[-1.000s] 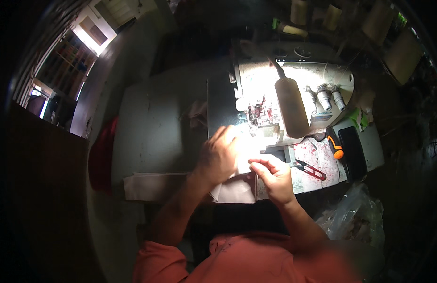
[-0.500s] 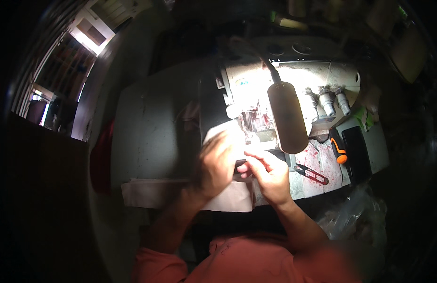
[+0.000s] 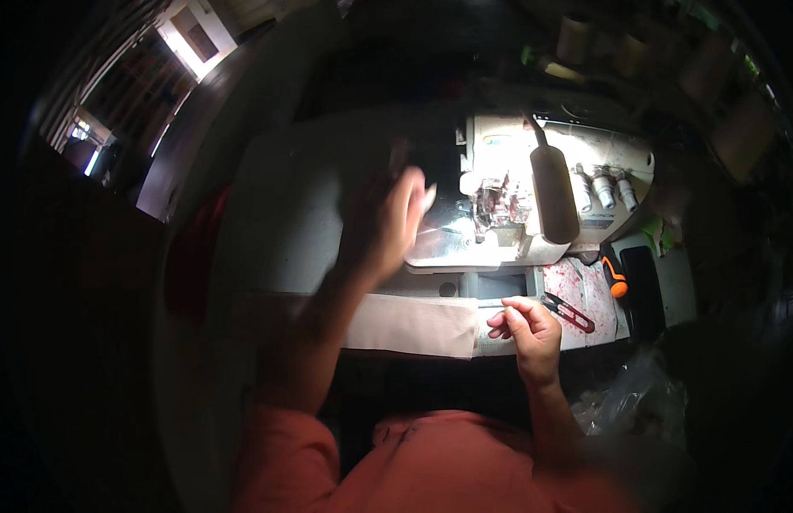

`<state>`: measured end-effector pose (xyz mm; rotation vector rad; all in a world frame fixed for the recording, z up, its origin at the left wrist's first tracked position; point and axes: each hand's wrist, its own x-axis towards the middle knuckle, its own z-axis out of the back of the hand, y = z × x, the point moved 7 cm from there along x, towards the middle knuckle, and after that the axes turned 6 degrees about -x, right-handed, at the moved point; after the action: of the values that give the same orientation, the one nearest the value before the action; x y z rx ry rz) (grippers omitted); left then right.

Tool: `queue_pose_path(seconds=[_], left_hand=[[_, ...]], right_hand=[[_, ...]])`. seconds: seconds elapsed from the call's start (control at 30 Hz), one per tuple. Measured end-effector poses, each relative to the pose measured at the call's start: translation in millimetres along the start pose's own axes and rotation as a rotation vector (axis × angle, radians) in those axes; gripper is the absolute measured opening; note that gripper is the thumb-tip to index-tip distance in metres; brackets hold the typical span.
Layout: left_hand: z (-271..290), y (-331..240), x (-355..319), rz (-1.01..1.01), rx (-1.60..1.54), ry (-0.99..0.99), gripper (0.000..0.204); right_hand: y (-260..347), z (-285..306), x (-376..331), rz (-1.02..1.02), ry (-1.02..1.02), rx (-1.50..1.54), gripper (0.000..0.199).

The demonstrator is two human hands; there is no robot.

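My left hand [image 3: 390,229] is stretched out over the dark area left of a brightly lit sewing machine [image 3: 497,154]. Its fingers reach away from me and the thumb stands apart, though motion blurs them. Just beyond the fingertips, a dim pinkish patch is too dark to name. Nearer to me, my right hand [image 3: 535,335] is closed in a pinch above the table's front edge. Whatever lies between its fingertips is too small to make out. A long pale pink strip of cloth [image 3: 414,325] lies along the front edge, ending just left of that hand.
An elongated lamp [image 3: 554,197] hangs in front of the machine. Right of my right hand lie red-handled thread snips [image 3: 569,315], an orange-and-black handled tool [image 3: 615,275] and a dark phone-like slab [image 3: 643,286]. A clear plastic bag [image 3: 640,398] hangs below the edge.
My left hand has left the needle area, moving away and leftward; the pale piece by it no longer shows there. My right hand has drawn back toward me, still pinched. The view has shifted.
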<state>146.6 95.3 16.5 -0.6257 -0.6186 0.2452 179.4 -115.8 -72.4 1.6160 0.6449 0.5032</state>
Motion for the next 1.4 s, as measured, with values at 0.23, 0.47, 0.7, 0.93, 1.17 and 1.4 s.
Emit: queue_pose_path(seconds=[0.23, 0.47, 0.7, 0.93, 1.17, 1.4], left_hand=[[-38, -60, -129, -0.042, 0.23, 0.097, 0.007], [-17, -39, -134, 0.108, -0.374, -0.027, 0.009], [13, -65, -175, 0.241, -0.317, 0.029, 0.025], [124, 95, -215, 0.31, -1.524, -1.066, 0.051], [100, -15, -151, 0.111, -0.129, -0.415, 0.041], [7, -92, -129, -0.093, 0.242, 0.184, 0.074]], right_hand=[[11, -1, -8, 0.006, 0.039, -0.055, 0.015], [17, -45, -10, -0.097, 0.334, -0.395, 0.026], [49, -85, -4, -0.085, 0.381, -0.144, 0.01], [61, -68, -10, -0.109, 0.202, 0.021, 0.012], [47, -94, -9, -0.238, 0.308, 0.214, 0.016], [46, -77, -16, -0.177, 0.414, 0.253, 0.019]])
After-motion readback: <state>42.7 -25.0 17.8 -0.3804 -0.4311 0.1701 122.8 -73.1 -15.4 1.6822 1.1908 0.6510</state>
